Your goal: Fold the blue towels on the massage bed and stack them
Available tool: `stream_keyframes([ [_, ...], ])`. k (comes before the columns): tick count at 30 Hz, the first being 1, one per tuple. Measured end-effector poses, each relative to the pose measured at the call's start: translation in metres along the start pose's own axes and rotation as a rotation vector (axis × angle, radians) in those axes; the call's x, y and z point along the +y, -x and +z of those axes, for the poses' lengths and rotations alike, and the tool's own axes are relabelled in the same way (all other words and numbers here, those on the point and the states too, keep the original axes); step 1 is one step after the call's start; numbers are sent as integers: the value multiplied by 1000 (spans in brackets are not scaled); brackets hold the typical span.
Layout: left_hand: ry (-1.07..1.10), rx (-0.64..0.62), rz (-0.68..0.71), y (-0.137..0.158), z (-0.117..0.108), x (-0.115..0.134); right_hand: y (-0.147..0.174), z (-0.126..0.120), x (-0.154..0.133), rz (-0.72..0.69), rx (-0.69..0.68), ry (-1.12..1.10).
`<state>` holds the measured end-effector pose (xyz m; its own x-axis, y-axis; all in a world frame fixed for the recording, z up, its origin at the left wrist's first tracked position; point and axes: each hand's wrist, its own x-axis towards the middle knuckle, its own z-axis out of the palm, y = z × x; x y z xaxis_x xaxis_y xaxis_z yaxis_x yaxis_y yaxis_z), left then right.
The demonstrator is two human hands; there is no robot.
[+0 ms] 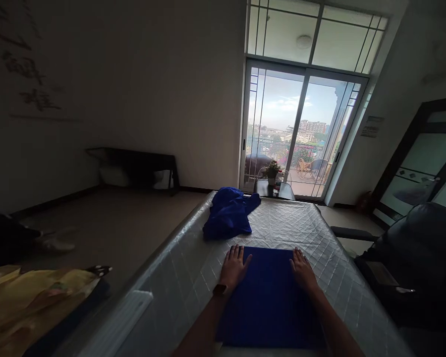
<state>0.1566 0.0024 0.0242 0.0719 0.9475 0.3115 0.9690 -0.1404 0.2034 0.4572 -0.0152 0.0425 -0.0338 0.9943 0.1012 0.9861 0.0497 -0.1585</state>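
Observation:
A flat blue rectangle of folded cloth (269, 302) lies on the silvery quilted table cover (186, 277) in front of me. My left hand (235, 265) rests flat at its far left corner, fingers stretched forward, a dark watch on the wrist. At the far right corner lies my right hand (302, 268), also flat with its fingers extended. Neither hand grips anything. Beyond the left hand sits a crumpled blue garment (228, 213) in a loose heap. A white edge shows under the near side of the folded cloth.
A pale flat strip (130, 320) lies at the table's left edge. Yellow fabric (40, 297) is at lower left. To the right stands a dark chair (423, 258). A small table (262, 188) with a potted plant (271, 171) stands before the glass sliding door (275, 114).

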Motion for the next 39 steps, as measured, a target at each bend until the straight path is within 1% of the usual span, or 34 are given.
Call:
stream_keyframes([
  [7, -56, -33, 18, -3, 2, -2, 0, 9, 1, 18, 2, -60],
  [11, -76, 20, 34, -2, 5, -6, 1, 10, 3, 18, 8, -90],
  [13, -84, 50, 76, 0, 4, 2, 1, 10, 3, 15, 13, -106],
  [14, -80, 54, 114, 2, 4, 12, 1, 11, 3, 13, 16, -114],
  [16, -53, 28, 216, 4, 5, 41, 1, 11, 3, 10, 25, -131],
  [18, 4, -34, 332, 5, 10, 83, 2, 13, 4, 6, 34, -145],
  [21, 129, -131, 472, -2, 25, 148, 3, 14, 7, -22, 37, -156],
  [23, 202, -172, 510, -10, 36, 179, 5, 15, 9, -43, 36, -157],
  [25, 238, -186, 499, -17, 45, 195, 6, 15, 10, -55, 38, -156],
  [27, 240, -184, 470, -20, 50, 197, 6, 14, 11, -63, 41, -153],
  [30, 222, -181, 457, -18, 51, 184, 6, 14, 10, -70, 46, -151],
  [33, 195, -182, 450, -15, 47, 165, 5, 13, 8, -51, 48, -151],
  [36, 114, -151, 406, -14, 42, 143, 5, 11, 6, -18, 49, -153],
  [39, -5, -116, 350, -16, 39, 112, 5, 8, 4, -2, 53, -153],
])
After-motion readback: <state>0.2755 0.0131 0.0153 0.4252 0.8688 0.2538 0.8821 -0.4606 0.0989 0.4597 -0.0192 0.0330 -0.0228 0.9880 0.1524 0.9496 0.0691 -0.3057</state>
